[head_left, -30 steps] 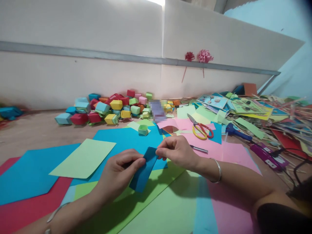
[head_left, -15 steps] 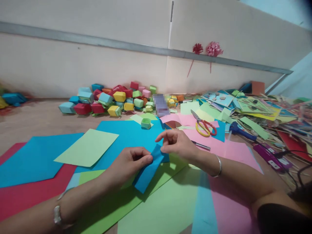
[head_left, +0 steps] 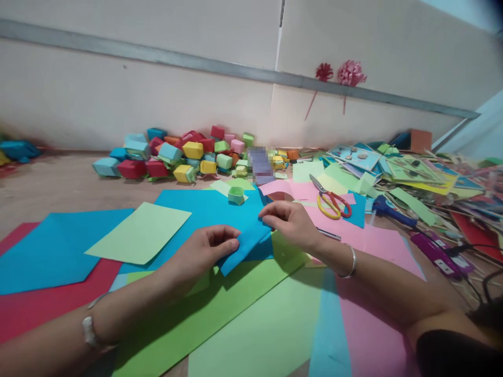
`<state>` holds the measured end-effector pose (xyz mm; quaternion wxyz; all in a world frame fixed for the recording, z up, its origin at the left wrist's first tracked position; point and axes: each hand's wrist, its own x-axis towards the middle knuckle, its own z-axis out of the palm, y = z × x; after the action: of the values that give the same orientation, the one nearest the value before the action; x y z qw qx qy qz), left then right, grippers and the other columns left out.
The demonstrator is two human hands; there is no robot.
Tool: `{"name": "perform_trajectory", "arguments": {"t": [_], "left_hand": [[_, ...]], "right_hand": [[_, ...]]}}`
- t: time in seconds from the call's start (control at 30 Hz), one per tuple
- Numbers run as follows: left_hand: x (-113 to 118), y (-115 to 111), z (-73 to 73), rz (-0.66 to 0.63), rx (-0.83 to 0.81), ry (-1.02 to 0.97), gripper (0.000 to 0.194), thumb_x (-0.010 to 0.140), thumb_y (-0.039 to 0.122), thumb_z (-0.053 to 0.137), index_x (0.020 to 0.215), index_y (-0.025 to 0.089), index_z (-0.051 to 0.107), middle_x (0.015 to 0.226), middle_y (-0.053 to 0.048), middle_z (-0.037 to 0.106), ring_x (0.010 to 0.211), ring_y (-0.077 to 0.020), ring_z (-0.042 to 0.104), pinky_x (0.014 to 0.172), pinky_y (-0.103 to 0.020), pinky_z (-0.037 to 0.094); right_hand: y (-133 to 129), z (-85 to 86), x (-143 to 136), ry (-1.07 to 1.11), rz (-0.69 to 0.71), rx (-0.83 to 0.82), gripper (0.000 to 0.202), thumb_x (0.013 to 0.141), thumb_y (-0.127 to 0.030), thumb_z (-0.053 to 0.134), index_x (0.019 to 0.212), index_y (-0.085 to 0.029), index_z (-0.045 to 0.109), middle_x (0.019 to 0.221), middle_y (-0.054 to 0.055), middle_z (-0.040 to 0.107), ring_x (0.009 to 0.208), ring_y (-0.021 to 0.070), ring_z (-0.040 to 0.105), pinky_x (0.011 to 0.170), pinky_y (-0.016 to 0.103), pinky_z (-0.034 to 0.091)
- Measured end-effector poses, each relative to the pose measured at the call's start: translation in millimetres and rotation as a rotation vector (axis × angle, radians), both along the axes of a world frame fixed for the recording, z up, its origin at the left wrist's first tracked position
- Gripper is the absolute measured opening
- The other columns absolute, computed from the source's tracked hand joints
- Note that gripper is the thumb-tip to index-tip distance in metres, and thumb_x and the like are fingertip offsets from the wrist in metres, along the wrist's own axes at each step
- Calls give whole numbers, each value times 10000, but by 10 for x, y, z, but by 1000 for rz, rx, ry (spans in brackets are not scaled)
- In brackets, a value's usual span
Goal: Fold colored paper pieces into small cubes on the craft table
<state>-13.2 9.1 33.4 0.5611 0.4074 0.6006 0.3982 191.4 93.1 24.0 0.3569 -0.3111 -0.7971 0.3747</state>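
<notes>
Between my two hands is a folded strip of blue paper (head_left: 247, 247), tilted up to the right above the sheets. My left hand (head_left: 212, 245) pinches its left side between thumb and fingers. At the strip's upper right end, my right hand (head_left: 288, 222) pinches a corner with its fingertips. Beyond the strip, a small light green folded paper box (head_left: 236, 196) sits on a large blue sheet (head_left: 196, 205). Beneath my hands lies a green sheet (head_left: 176, 319). A pale green sheet (head_left: 139, 233) rests to the left of my left hand.
Scissors (head_left: 332, 201) and a utility knife (head_left: 329, 234) lie on pink paper (head_left: 377, 251). A blue glue gun (head_left: 393, 210) and a purple power strip (head_left: 438, 254) are at right. Several folded paper boxes (head_left: 168, 154) are piled by the wall. Framed cards (head_left: 356, 157) heap up at the back right.
The blue strip has turned from steep to flatter, its lower end rising. My left hand has shifted slightly up and left; my right hand has moved a little right. The view has tilted slightly.
</notes>
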Motion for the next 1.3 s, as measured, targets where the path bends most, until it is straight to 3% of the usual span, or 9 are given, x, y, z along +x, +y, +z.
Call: {"name": "perform_trajectory", "arguments": {"t": [0.17,0.27,0.37,0.5,0.63,0.73,0.93,1.17,1.3], "left_hand": [[-17,52,-45,117,-58,-184,625,364,466,969,855,181,709,701,23,659,648,-130,567,617,-253,462],[-2,49,-36,77,-94,-302,587,352,423,987,786,191,667,647,47,616,603,-109,543,585,-233,447],[2,32,-13,-68,-100,-254,496,449,489,946,664,178,626,602,39,573,548,-95,476,523,-221,382],[-44,17,36,-127,92,117,488,732,670,660,719,185,711,731,-49,675,676,-180,554,589,-275,408],[-70,22,65,-210,291,493,399,708,589,642,781,213,753,809,-44,735,752,-229,607,665,-314,451],[-71,40,22,-237,280,602,361,693,537,628,778,208,749,779,-41,747,715,-226,624,657,-316,462],[-98,82,-120,-223,358,805,276,711,417,643,899,223,701,736,-5,659,635,-187,559,594,-287,417],[-127,61,-232,-397,521,1185,239,879,360,561,835,213,744,1017,-98,659,738,-216,598,592,-304,387],[-143,86,-274,-475,689,1247,243,901,309,577,769,189,742,938,-107,681,859,-254,602,700,-338,418]], "right_hand": [[41,57,65,-196,98,924,241,993,-180,471,1056,-211,702,1134,94,686,1081,207,605,892,378,456],[22,57,71,-198,187,1231,172,975,-157,542,1009,-217,700,1055,51,720,1049,185,616,909,374,414],[5,18,60,-145,144,1103,198,979,-180,553,852,-186,705,849,32,728,862,151,641,807,320,414],[-4,11,59,-257,187,550,174,886,-215,670,726,-164,719,681,21,683,660,131,600,642,264,394],[-14,79,45,-369,218,27,119,799,-156,695,682,-146,717,640,-12,640,608,105,552,573,217,378],[-19,116,9,-450,193,-107,100,799,-147,687,703,-145,714,650,-26,638,618,99,533,586,216,362],[-54,35,-63,-536,23,8,37,845,-130,687,853,-150,657,729,-21,631,650,102,512,616,223,323],[-133,-95,-151,-955,-45,497,125,946,-195,589,886,-164,694,871,76,657,809,190,524,593,296,218],[-165,-132,-187,-962,7,697,188,1004,-225,526,981,-176,706,1033,102,657,911,226,526,629,321,246]]}}
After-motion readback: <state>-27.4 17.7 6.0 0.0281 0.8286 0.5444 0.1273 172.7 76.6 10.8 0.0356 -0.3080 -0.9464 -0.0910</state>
